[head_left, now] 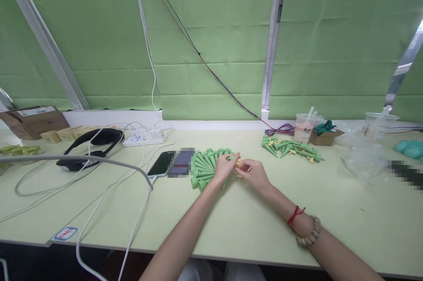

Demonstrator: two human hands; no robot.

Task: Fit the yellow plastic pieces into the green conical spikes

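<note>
Spikes (203,167) fan just left of left hand (225,167).

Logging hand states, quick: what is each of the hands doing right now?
Left hand: fingers closed, pinching a small yellow part over the green spikes.
Right hand: closed on the same part.

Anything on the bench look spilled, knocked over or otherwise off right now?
Nothing looks spilled or damaged. The green spikes lie fanned in a tidy pile under the left hand, and the right hand meets it over small yellow parts. The second pile is looser. The pink drink cup stands upright.
</note>
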